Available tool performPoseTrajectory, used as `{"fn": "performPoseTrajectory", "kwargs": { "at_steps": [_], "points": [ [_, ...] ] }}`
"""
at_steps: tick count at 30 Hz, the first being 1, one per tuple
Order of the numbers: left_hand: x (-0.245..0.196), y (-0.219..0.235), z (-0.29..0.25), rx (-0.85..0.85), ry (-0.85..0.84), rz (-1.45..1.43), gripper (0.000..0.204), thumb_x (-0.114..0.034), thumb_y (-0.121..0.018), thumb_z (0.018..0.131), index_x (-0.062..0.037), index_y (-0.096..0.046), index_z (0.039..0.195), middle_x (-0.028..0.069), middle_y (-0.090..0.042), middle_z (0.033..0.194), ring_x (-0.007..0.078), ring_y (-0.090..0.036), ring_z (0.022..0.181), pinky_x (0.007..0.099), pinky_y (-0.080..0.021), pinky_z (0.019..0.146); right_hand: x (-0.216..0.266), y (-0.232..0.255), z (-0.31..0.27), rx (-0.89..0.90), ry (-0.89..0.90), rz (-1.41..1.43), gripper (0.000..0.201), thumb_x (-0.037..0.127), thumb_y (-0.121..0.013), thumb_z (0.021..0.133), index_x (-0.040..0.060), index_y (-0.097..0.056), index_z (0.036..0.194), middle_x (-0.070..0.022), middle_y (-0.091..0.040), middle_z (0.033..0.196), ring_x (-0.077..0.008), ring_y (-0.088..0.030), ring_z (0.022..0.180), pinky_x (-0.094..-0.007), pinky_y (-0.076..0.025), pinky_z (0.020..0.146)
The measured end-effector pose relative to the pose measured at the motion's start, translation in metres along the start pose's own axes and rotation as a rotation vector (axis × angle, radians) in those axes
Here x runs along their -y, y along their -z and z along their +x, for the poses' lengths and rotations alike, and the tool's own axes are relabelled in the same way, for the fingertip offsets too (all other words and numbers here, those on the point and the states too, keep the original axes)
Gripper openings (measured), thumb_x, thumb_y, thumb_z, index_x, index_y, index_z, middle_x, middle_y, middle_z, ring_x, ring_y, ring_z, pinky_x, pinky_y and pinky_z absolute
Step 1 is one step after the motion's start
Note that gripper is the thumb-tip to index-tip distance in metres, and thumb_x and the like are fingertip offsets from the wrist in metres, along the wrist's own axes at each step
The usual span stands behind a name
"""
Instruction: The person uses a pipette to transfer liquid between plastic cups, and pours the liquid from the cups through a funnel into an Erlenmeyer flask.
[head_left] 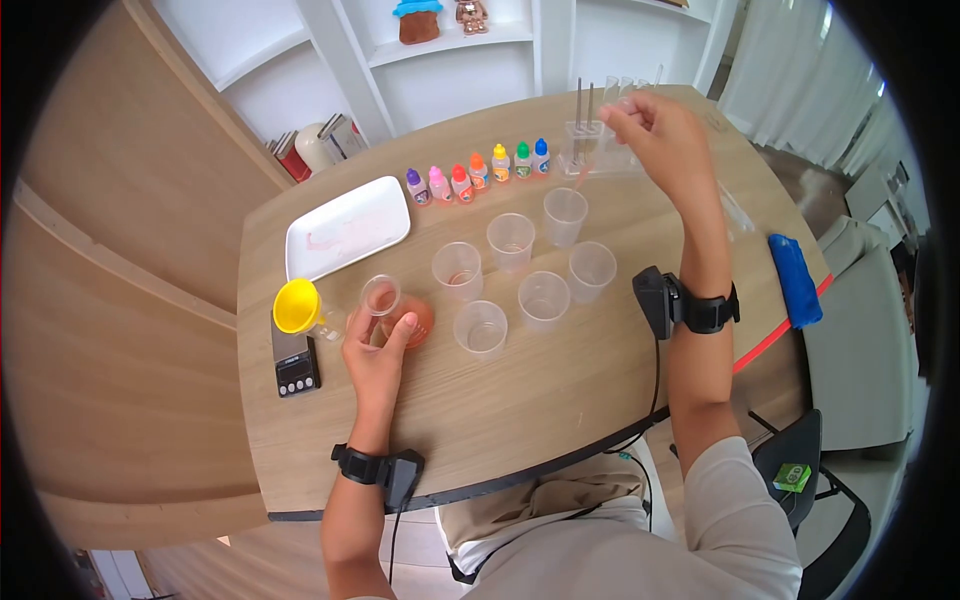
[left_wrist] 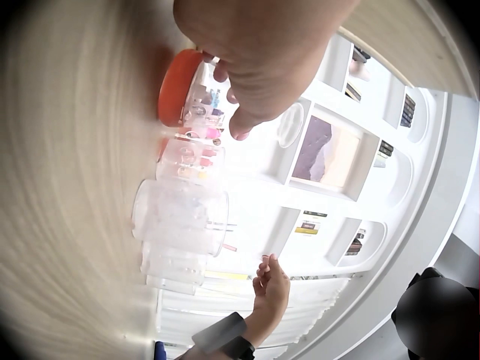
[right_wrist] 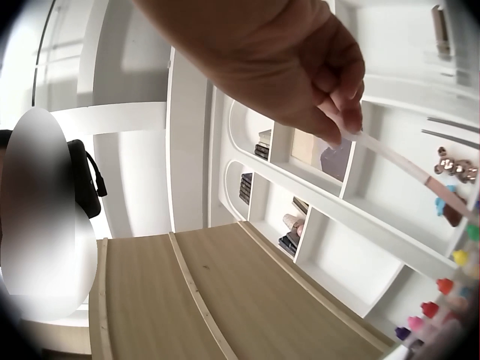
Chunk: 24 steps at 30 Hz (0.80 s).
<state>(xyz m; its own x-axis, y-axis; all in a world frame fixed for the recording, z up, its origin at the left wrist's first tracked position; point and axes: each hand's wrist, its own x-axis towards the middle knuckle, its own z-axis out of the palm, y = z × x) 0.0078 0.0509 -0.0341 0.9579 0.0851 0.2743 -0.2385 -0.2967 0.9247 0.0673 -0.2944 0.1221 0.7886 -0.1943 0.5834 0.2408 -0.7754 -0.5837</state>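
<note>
My left hand [head_left: 372, 362] grips the neck of a clear conical flask [head_left: 415, 322] standing on the table. Orange-red liquid [left_wrist: 178, 90] fills its lower part in the left wrist view. Raised over the back right, my right hand [head_left: 660, 130] pinches the top of a thin translucent dropper [right_wrist: 397, 161] between thumb and fingers. Pink liquid shows in the dropper's lower part, and its tip points down towards a clear plastic cup [head_left: 565, 218]. Several more clear cups stand between the hands, among them one cup [head_left: 458, 272] with a little reddish liquid.
Dropper bottles [head_left: 478, 172] with coloured caps line the back. Behind the right hand stands a clear rack [head_left: 590, 150] with tubes and dark rods. A white tray [head_left: 395, 225], a yellow funnel [head_left: 297, 306] and a small scale [head_left: 296, 372] are at left; a blue cloth [head_left: 795, 280] lies at right.
</note>
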Motion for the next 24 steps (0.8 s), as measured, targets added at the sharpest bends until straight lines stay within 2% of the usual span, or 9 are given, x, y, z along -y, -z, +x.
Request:
{"fn": "performPoseTrajectory", "kwargs": {
  "at_steps": [1,2,5,7,14,20,22,23,24],
  "points": [
    [0.000,0.000,0.000,0.002,0.017,-0.027,0.047,-0.005,-0.072,0.084,-0.0009,-0.057,0.128,0.0106,-0.060,0.128,0.0173,-0.057,0.113,0.0317,-0.045,0.096,-0.001,-0.002,0.000,0.025,0.026,-0.011,0.028,0.030,-0.070,0.083,0.0031,-0.067,0.080,-0.0061,-0.062,0.064,-0.0199,-0.055,0.058,-0.0331,-0.042,0.055],
    [0.001,0.000,0.000,0.003,0.034,-0.053,0.047,-0.005,-0.072,0.084,-0.0016,-0.057,0.129,0.0103,-0.060,0.128,0.0152,-0.058,0.109,0.0308,-0.046,0.094,-0.002,-0.005,0.000,0.023,0.021,-0.009,0.028,0.030,-0.070,0.083,0.0031,-0.067,0.080,-0.0061,-0.062,0.064,-0.0199,-0.055,0.058,-0.0331,-0.042,0.055],
    [-0.004,-0.003,-0.001,-0.035,0.075,-0.159,0.042,-0.008,-0.076,0.081,-0.0026,-0.063,0.121,0.0080,-0.061,0.118,0.0173,-0.059,0.108,0.0311,-0.047,0.091,-0.002,-0.010,-0.001,0.038,0.026,-0.070,0.028,0.031,-0.070,0.083,0.0038,-0.066,0.078,-0.0071,-0.063,0.066,-0.0243,-0.058,0.060,-0.0353,-0.043,0.056],
    [-0.004,-0.003,-0.001,-0.030,0.073,-0.146,0.042,-0.007,-0.075,0.081,-0.0025,-0.063,0.121,0.0081,-0.061,0.120,0.0173,-0.059,0.110,0.0309,-0.047,0.091,-0.001,-0.011,-0.001,0.044,0.017,-0.074,0.028,0.030,-0.069,0.083,0.0042,-0.064,0.075,-0.0082,-0.062,0.065,-0.0270,-0.057,0.060,-0.0364,-0.042,0.055],
    [-0.005,-0.003,-0.001,-0.020,0.123,-0.145,0.044,-0.007,-0.075,0.082,-0.0019,-0.061,0.124,0.0085,-0.061,0.123,0.0175,-0.057,0.114,0.0316,-0.047,0.092,-0.005,-0.012,0.002,0.064,0.019,-0.121,0.026,0.030,-0.069,0.083,0.0059,-0.063,0.074,-0.0089,-0.059,0.061,-0.0288,-0.055,0.058,-0.0386,-0.040,0.053],
    [-0.004,-0.003,0.000,-0.006,0.072,-0.113,0.046,-0.009,-0.075,0.082,-0.0013,-0.059,0.125,0.0086,-0.061,0.123,0.0182,-0.057,0.115,0.0326,-0.046,0.095,0.003,-0.013,-0.002,0.065,-0.002,-0.127,0.024,0.028,-0.068,0.084,0.0064,-0.063,0.074,-0.0083,-0.061,0.065,-0.0272,-0.054,0.059,-0.0354,-0.042,0.055],
    [-0.007,-0.004,0.000,-0.015,0.077,-0.117,0.045,-0.009,-0.075,0.081,-0.0018,-0.060,0.123,0.0089,-0.061,0.122,0.0185,-0.057,0.115,0.0325,-0.046,0.094,0.014,-0.008,-0.007,0.049,-0.013,-0.156,0.022,0.026,-0.068,0.085,0.0060,-0.066,0.078,-0.0044,-0.062,0.066,-0.0188,-0.055,0.060,-0.0299,-0.042,0.057],
    [-0.009,-0.004,-0.001,-0.022,0.082,-0.120,0.044,-0.009,-0.076,0.081,-0.0022,-0.061,0.122,0.0093,-0.062,0.121,0.0187,-0.057,0.115,0.0324,-0.046,0.094,0.019,-0.004,-0.008,0.059,-0.005,-0.152,0.022,0.026,-0.068,0.085,0.0060,-0.066,0.078,-0.0044,-0.062,0.066,-0.0188,-0.055,0.060,-0.0299,-0.042,0.057],
    [-0.011,-0.004,-0.001,-0.039,0.090,-0.119,0.044,-0.009,-0.076,0.081,-0.0022,-0.061,0.122,0.0093,-0.062,0.121,0.0187,-0.057,0.115,0.0324,-0.046,0.094,0.024,0.001,-0.009,0.014,0.060,0.019,0.021,0.025,-0.068,0.086,0.0051,-0.067,0.081,-0.0022,-0.061,0.067,-0.0141,-0.055,0.062,-0.0277,-0.041,0.057]
  ]
}}
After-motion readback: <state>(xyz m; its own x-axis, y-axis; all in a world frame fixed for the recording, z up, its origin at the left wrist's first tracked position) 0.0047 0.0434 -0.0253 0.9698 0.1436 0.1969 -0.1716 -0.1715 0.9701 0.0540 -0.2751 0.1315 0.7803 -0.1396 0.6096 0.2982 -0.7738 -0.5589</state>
